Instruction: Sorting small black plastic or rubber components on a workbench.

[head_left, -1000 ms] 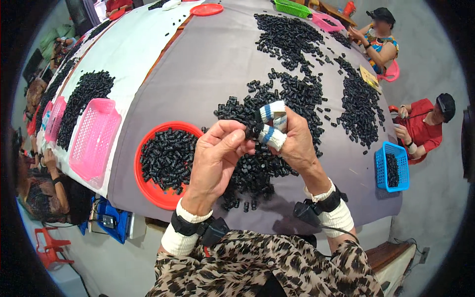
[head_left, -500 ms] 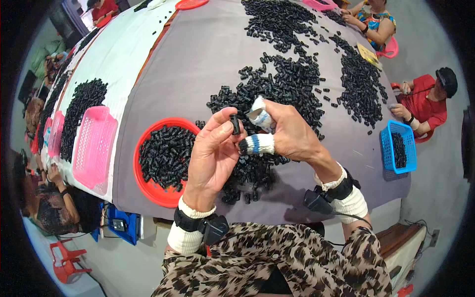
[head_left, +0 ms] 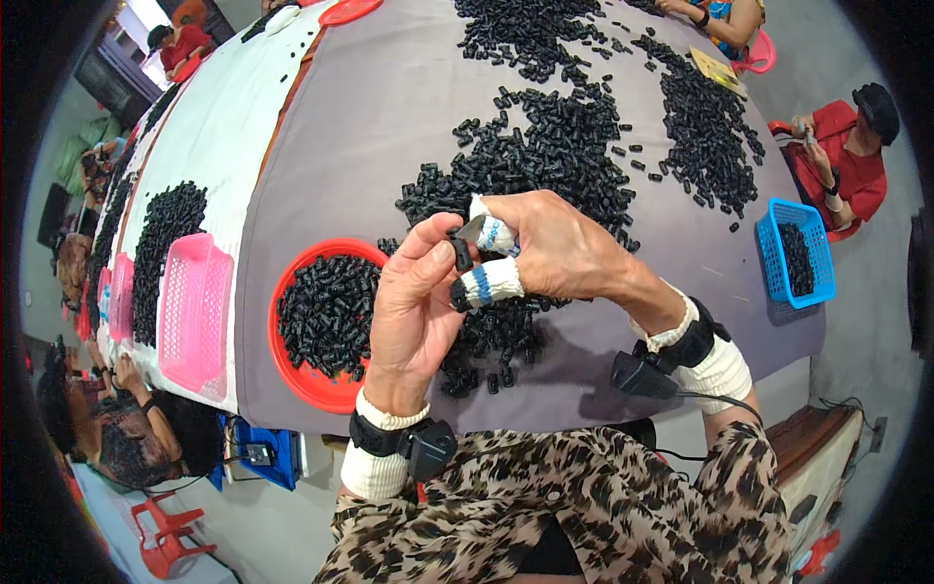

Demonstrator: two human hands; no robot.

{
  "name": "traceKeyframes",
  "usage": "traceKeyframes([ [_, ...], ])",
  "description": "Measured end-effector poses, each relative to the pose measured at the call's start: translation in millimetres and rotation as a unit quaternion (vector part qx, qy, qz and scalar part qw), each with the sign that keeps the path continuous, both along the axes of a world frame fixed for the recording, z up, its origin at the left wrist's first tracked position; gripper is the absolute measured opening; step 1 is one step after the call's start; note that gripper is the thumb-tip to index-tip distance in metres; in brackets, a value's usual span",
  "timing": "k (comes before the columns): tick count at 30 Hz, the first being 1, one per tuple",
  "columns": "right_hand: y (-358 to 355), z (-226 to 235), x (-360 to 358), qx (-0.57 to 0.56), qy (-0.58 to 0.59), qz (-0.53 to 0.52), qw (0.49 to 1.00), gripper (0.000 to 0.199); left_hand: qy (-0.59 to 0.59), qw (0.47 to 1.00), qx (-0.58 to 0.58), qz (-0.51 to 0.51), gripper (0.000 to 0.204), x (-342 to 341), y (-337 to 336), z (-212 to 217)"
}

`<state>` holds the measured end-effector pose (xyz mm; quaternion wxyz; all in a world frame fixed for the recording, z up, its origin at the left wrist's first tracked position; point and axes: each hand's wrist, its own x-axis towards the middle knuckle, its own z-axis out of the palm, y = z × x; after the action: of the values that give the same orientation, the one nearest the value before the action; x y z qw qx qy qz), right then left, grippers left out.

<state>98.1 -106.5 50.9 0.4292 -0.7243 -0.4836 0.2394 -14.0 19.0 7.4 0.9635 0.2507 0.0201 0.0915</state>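
My left hand [head_left: 416,316] pinches a small black plastic cylinder [head_left: 461,255] between thumb and fingertips, above the table. Close against it is my right hand [head_left: 574,248], closed, with white and blue wrapping [head_left: 494,279] on a finger. From the right-hand grip a small grey blade [head_left: 473,229] points at the cylinder's upper end; its handle end is hidden by the wrapped thumb. Beyond both hands spreads a large pile of similar black parts [head_left: 545,161]. Left of my left hand sits a round red basin [head_left: 282,365] holding many of them.
Pink baskets [head_left: 199,311] stand on the white cloth at left. On the right edge of the grey-covered table [head_left: 321,146] is a blue basket [head_left: 798,258] with black parts. A person in red [head_left: 846,165] sits beyond it. More people work around the table.
The right hand has shifted left, toward the left hand, and the blade now meets the cylinder's upper end. My view has shifted slightly.
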Motion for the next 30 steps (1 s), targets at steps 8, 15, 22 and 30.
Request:
traceKeyframes([
  [8,-1,-4,5,-0.001,-0.015,0.021,1.0,0.03,0.001,1.0,0.027,0.011,0.026,2,-3,-1],
  [15,0,-12,6,0.015,-0.056,0.031,0.998,0.033,0.006,0.999,0.043,0.018,0.027,1,-4,-2],
  [22,-1,-13,5,0.012,-0.045,0.042,0.998,0.029,0.02,0.998,0.048,0.025,0.027,1,-6,-4],
  [30,-8,-21,4,0.044,-0.097,0.032,0.994,0.023,0.027,0.998,0.05,0.016,0.027,2,-8,-9],
])
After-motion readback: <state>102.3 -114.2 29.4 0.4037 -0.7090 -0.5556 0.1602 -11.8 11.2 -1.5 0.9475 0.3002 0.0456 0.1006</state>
